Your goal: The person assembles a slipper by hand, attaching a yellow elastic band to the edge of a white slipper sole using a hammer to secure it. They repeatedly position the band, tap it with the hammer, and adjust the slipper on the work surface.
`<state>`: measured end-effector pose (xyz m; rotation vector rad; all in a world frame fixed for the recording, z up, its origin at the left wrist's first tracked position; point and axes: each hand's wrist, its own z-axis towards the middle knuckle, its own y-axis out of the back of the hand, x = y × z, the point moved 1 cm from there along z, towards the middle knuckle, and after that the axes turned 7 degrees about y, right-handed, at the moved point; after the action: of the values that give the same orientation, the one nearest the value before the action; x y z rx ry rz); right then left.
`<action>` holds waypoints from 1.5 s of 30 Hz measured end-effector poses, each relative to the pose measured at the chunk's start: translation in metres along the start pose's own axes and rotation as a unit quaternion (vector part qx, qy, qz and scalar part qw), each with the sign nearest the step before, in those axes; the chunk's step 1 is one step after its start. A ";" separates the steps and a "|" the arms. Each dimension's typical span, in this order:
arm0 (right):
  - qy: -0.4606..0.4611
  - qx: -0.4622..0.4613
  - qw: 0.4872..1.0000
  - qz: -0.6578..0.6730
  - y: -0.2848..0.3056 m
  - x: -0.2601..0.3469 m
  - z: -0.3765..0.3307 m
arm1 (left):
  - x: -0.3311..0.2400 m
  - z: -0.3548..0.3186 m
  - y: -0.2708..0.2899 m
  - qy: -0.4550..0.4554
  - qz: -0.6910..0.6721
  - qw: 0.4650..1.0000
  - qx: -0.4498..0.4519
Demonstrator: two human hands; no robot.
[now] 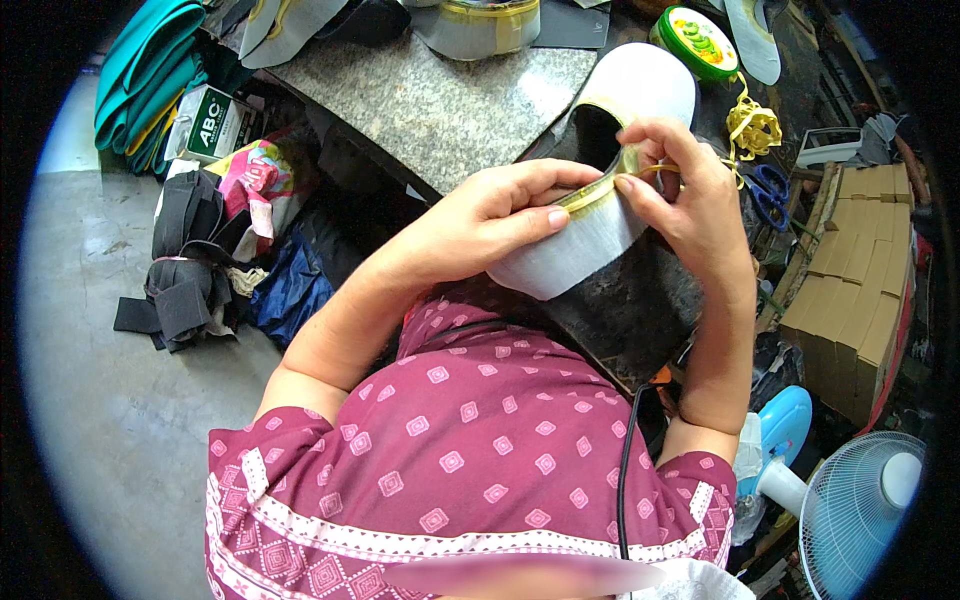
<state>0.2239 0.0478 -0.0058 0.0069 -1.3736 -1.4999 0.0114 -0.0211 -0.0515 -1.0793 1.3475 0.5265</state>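
Between my hands is a curved pale grey piece (pixel 570 255), like a shoe upper, with its white rounded end (pixel 645 80) at the far side. A narrow yellow tape (pixel 590 194) lies along its inner edge. My left hand (pixel 505 215) grips the near wall, thumb outside and fingers over the edge. Thumb and fingertips of my right hand (pixel 690 190) pinch the tape against the edge, further right. From there the tape runs to a loose yellow tangle (pixel 753 128) on the dark table.
A speckled grey slab (pixel 430 105) lies left of the piece, with similar grey pieces (pixel 480 28) behind it. Blue-handled scissors (pixel 770 195) and a round green tub (pixel 697 43) are at right. Beyond are stacked cardboard (pixel 850 270), a fan (pixel 865 510) and, on the left, bundled black strips (pixel 185 250).
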 end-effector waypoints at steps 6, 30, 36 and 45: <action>0.098 0.061 0.992 -0.046 0.031 0.008 -0.004 | -0.032 0.012 0.011 -0.129 0.290 0.948 0.033; -0.014 0.009 0.985 0.174 0.026 -0.019 -0.004 | -0.035 0.029 0.006 -0.009 0.142 0.988 -0.059; -0.070 -0.023 0.992 0.099 0.028 -0.007 0.003 | -0.033 0.030 0.007 0.002 0.122 0.992 -0.024; 0.010 -0.037 0.990 -0.138 0.024 0.016 0.005 | -0.040 0.038 0.001 -0.013 0.167 0.984 -0.066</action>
<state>0.2298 0.0459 0.0227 0.1699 -1.3406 -1.7743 0.0216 0.0222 -0.0195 -0.9511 1.4956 0.8841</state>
